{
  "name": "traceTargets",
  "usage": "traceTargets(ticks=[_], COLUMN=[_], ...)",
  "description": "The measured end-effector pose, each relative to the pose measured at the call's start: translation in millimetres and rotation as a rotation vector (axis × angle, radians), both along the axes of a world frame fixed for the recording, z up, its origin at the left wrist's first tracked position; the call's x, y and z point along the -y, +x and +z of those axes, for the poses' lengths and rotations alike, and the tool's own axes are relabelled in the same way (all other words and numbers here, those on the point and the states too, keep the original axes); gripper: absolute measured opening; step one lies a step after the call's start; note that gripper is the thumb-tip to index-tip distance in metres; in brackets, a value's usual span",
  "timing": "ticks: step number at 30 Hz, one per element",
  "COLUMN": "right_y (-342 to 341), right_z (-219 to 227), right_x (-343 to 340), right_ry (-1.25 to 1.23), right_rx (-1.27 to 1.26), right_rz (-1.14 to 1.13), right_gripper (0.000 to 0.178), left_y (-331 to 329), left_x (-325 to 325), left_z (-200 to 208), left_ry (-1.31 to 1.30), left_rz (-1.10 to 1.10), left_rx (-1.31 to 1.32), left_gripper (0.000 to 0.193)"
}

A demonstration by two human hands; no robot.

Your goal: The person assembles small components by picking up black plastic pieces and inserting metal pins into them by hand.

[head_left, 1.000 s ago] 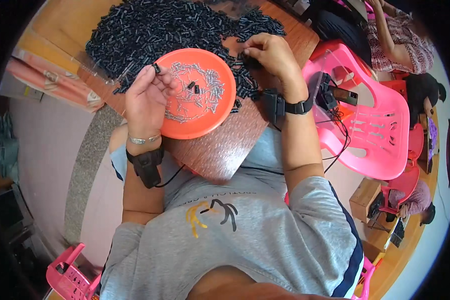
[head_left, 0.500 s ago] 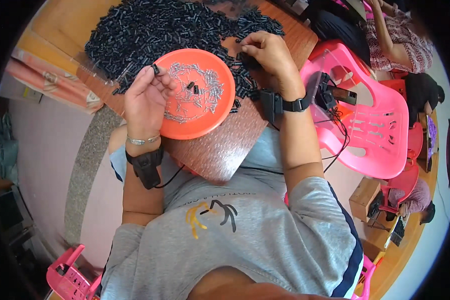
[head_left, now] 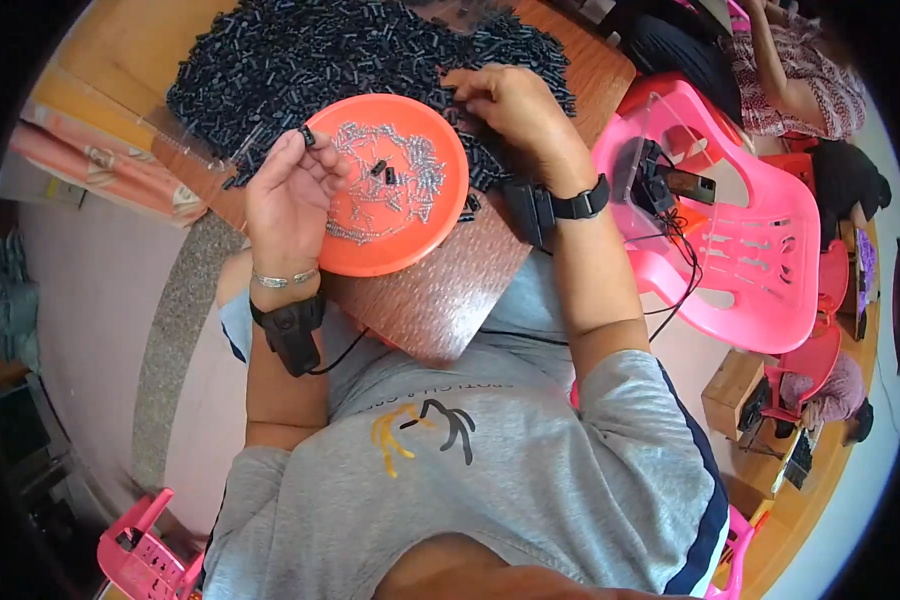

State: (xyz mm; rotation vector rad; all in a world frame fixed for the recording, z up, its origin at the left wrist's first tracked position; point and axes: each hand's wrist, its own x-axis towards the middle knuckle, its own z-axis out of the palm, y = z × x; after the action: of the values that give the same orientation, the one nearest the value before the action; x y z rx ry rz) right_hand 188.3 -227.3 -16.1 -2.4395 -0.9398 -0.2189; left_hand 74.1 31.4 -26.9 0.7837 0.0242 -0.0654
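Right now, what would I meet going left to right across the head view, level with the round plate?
Patterned pink cloth → left hand holding a small black piece → orange-red plate → right hand → large pink chair.

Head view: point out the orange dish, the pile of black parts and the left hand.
Orange dish (head_left: 410, 258): head view, bare lower part.
Pile of black parts (head_left: 335, 65): head view, middle of the heap.
Left hand (head_left: 286, 200): head view, middle of the hand.
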Motion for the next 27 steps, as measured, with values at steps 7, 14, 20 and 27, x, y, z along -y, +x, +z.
traceTargets(ticks=[7, 14, 20, 27], right_y=[-2, 3, 9, 7], right_z=[6, 1, -10, -2], right_x=[1, 1, -1, -11], right_ry=[0.085, 0.011, -0.08, -0.142], right_rx=[-0.025, 0.013, 0.191, 0.116], right_rz=[-0.133, 0.015, 0.0, -0.043], right_gripper=[0.016, 0.021, 0.02, 0.019], left_y=[0, 1, 0, -1], left_x=[-2, -2, 2, 3], left_z=[-2, -2, 2, 3], left_ry=[-0.009, -0.01, -0.006, -0.001], left_rz=[-0.021, -0.027, -0.009, 0.013], left_rx=[0.001, 0.003, -0.003, -0.024], left_gripper=[0.024, 0.025, 0.022, 0.02])
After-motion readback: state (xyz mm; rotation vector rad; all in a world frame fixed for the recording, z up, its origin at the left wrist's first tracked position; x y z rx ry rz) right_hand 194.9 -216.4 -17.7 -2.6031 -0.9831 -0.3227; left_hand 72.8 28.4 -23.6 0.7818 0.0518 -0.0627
